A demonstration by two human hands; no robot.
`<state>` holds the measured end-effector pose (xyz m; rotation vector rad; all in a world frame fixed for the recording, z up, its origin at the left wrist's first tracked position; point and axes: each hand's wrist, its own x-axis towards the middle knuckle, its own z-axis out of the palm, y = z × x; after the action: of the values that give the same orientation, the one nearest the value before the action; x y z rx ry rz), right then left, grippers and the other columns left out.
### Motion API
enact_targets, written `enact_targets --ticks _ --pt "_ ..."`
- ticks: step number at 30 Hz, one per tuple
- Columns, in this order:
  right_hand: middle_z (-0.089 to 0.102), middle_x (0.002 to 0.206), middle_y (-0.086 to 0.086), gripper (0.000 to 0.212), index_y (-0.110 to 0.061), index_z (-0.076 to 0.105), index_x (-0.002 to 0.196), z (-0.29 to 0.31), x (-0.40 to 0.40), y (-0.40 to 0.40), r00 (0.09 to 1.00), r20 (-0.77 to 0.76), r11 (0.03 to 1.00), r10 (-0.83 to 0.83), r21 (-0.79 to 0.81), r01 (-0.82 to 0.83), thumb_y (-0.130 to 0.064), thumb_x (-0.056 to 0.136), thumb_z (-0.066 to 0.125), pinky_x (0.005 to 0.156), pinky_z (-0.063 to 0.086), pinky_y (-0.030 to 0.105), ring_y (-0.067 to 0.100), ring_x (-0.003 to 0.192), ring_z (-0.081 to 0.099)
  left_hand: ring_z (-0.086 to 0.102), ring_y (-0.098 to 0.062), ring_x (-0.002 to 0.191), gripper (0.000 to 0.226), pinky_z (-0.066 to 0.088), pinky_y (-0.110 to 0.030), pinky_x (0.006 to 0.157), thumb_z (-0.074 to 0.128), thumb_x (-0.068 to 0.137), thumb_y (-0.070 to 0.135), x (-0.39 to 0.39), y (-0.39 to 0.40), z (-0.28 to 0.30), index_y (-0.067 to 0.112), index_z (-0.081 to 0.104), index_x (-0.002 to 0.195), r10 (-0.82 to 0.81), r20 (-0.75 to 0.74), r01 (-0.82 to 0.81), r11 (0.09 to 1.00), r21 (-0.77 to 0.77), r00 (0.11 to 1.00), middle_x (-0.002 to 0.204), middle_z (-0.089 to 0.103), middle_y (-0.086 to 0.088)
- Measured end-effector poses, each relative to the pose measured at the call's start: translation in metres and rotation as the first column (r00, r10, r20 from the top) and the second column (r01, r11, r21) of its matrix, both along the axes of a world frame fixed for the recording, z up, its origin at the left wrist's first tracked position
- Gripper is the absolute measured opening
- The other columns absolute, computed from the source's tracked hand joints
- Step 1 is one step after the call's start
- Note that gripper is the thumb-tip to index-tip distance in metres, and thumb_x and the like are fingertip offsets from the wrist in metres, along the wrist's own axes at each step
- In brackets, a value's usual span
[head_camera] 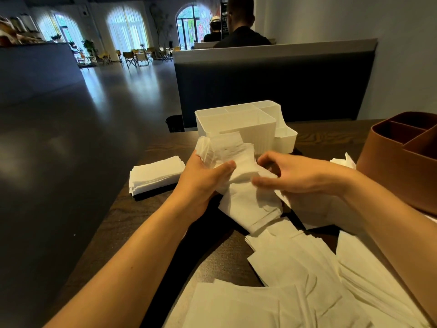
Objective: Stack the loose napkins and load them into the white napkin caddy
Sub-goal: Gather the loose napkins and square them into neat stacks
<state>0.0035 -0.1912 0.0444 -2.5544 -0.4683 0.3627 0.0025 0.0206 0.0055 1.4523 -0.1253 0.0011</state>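
Loose napkins [295,280] lay fanned across the tabletop [151,216] nearest you. Farther left sat a squared stack [156,176]. Your left hand [203,178] gripped a rumpled bunch [231,157], thumb pressed on top; your right hand [295,174] hovered beside it, fingers [267,159] loosely curled, pinching nothing I could see. You were probably still gathering; next you needed to square the bunch for the empty white caddy [236,124] just behind.

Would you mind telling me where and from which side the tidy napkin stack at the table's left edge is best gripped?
Probably across its two long edges, coming from above. The neat napkin stack lies flat on the table with aligned sides, so pinching thumb against fingers should keep its layers square. Its left end overhangs the table edge slightly.
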Motion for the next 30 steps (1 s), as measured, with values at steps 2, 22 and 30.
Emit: enact_targets --ticks 2,22,30 --pt "0.06 0.129 -0.015 0.085 -0.031 0.046 0.14 -0.002 0.001 0.0 0.999 0.01 0.998 0.045 -0.034 -0.044 -0.074 0.069 0.066 0.093 0.049 0.023 0.002 0.106 0.06 0.073 -0.027 0.109 0.044 0.057 -0.047 0.099 0.071 0.091 -0.002 0.0 -0.001 0.0 0.007 0.06 0.133 0.004 0.003 -0.004 1.0 0.007 1.0 0.118 0.075 -0.011" --pt "0.073 0.097 -0.001 0.054 -0.024 0.071 0.109 0.012 0.004 -0.022 0.999 0.039 0.848 0.009 0.529 -0.028 -0.06 0.07 0.075 0.068 0.051 0.017 0.03 0.09 0.064 0.075 -0.024 0.099 0.035 0.062 -0.037 0.075 0.065 0.099 0.011 -0.009 -0.005 0.01 0.017 0.062 0.132 -0.107 -0.053 0.106 0.994 -0.017 0.993 0.113 0.077 -0.005" --pt "0.073 0.078 -0.009 0.064 -0.036 0.051 0.134 0.002 0.01 -0.02 0.981 0.187 0.89 -0.054 0.455 -0.038 -0.049 0.075 0.071 0.079 0.052 0.019 0.008 0.08 0.07 0.075 -0.023 0.092 0.031 0.063 -0.034 0.074 0.062 0.1 0.011 -0.012 -0.004 0.011 0.009 0.06 0.131 -0.181 -0.101 0.173 0.982 -0.081 0.978 0.107 0.077 -0.009"
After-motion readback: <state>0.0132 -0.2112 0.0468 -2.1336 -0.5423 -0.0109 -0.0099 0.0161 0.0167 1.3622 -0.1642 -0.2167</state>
